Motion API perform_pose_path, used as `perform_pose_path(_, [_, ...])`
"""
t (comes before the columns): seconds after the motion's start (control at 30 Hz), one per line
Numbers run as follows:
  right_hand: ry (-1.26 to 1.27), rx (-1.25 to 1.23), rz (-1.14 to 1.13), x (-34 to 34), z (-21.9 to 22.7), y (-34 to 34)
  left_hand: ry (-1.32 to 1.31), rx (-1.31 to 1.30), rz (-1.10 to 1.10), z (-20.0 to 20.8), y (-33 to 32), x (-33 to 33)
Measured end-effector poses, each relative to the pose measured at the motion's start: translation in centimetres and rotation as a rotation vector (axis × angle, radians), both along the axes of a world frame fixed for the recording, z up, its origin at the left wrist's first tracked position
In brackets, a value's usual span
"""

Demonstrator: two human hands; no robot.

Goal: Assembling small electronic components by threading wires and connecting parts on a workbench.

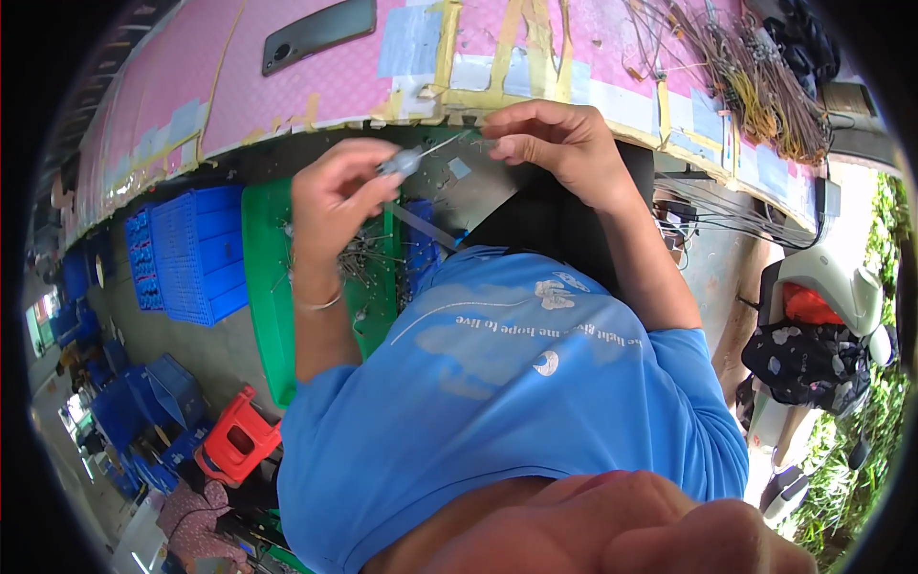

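Observation:
My left hand [335,196] is closed around a small grey part with a thin metallic shaft [405,162]. The shaft points up and to the right, toward my other hand. Just across from its tip, my right hand [564,148] has its thumb and index finger drawn close together. Whatever thin thing may be between those fingers is too small to make out. Both hands are in front of the table's near edge, over my lap. Below my left forearm, a green bin [263,277] holds a pile of small parts with thin wire-like stems [361,260].
A pink, tape-patched table [239,86] spans the far side, bearing a dark phone [320,36] and a bundle of brown and yellow wires [765,91]. Blue crates [196,253] and a red stool [239,435] are at left. A light-coloured scooter [837,282] stands at right.

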State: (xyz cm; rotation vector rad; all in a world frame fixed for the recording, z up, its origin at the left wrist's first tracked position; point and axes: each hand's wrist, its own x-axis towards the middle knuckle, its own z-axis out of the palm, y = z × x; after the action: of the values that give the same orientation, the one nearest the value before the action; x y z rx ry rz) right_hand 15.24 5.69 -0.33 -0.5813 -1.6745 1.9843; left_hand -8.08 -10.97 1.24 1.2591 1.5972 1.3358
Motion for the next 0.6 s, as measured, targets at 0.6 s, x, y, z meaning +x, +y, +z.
perform_pose_path(0.6, [-0.678,1.043,-0.636,4.9,0.3,7.9,0.606,0.182,0.137,0.7,20.5,-8.2])
